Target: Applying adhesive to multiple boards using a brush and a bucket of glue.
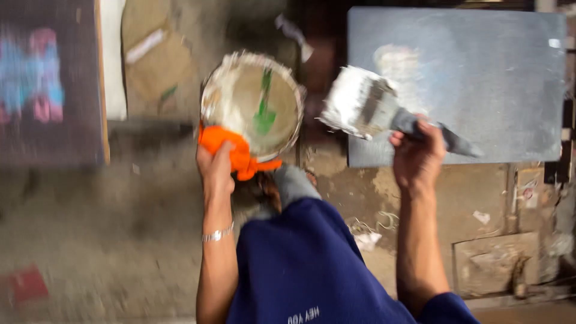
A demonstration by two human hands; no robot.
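Gripping a wide paintbrush (pixel 375 108) by its dark handle, the right hand (pixel 418 157) has its fingers curled tight around the grip, the bristle end thick with white paint and held up and to the right of the paint can (pixel 252 105). The left hand (pixel 216 167) closes on an orange cloth (pixel 235 150) bunched against the near rim of the can, thumb and fingers pressed into the fabric; a thin silver bracelet (pixel 217 234) sits on that wrist. The can stands open, its inside smeared pale, with a green stir stick (pixel 264 105) standing in it. To the right of the can, beyond the brush, lies a grey metal sheet (pixel 480 78); a patch of white shows on it just behind the bristles, while the rest of its face looks bare, so by my reading the coating is barely begun and nearly the whole sheet is left. Below the can, the person's knee in blue trousers (pixel 306 264) fills the foreground. Left of the can lie flattened cardboard (pixel 153 60) and a dark board (pixel 48 84) with blurred pink and blue marks. The picture is motion-blurred, so finer detail cannot be told.
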